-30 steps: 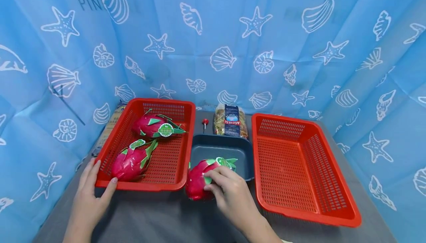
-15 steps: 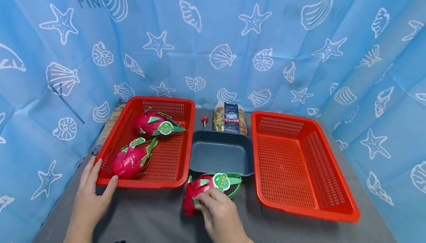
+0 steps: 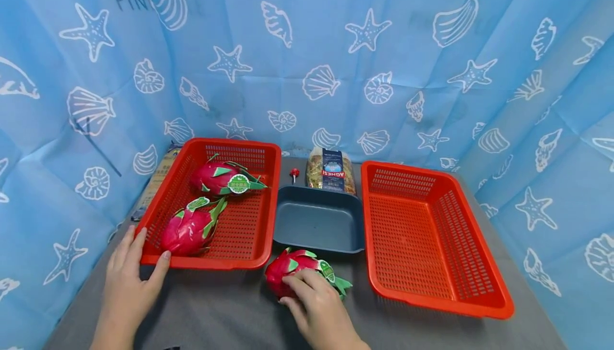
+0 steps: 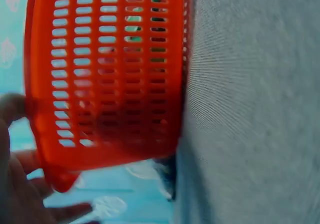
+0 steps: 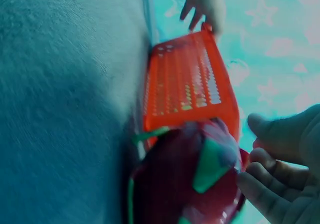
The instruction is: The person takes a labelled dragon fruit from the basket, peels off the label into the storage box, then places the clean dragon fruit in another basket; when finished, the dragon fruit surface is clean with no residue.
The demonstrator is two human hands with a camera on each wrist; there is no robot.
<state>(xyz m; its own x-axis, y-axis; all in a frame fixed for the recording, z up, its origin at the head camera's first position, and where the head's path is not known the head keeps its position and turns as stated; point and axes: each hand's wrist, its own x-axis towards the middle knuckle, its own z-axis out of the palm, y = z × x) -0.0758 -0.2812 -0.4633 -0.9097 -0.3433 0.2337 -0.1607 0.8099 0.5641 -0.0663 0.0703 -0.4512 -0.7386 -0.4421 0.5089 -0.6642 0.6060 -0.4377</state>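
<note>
My left hand (image 3: pixel 126 281) rests at the near left corner of the left red basket (image 3: pixel 240 265), thumb on the front rim and fingers spread along the side. A pink dragon fruit (image 3: pixel 184 235) with green scales lies in that basket near this hand, and another dragon fruit (image 3: pixel 213 178) lies behind it. On the grey table in front of the dark pan (image 3: pixel 316 227) is a third dragon fruit (image 3: pixel 280 274), also seen as a fruit (image 5: pixel 175 179) in the right wrist view. My right hand (image 3: pixel 318 304) touches its near side with loosely bent fingertips, nothing visible between thumb and fingers.
A second red basket (image 3: pixel 408 249) stands at the right. Behind the pan are a red lollipop (image 3: pixel 295 173) and a pasta bag (image 3: pixel 331 171). A brown packet (image 3: pixel 158 179) is partly hidden behind the left basket. A blue shell-print curtain (image 3: pixel 307 46) surrounds the table.
My right hand brought the third dragon fruit toward me, from over the pan's front edge onto the table. The fruit has turned, its label now tilted away. My left hand stayed on the basket.
</note>
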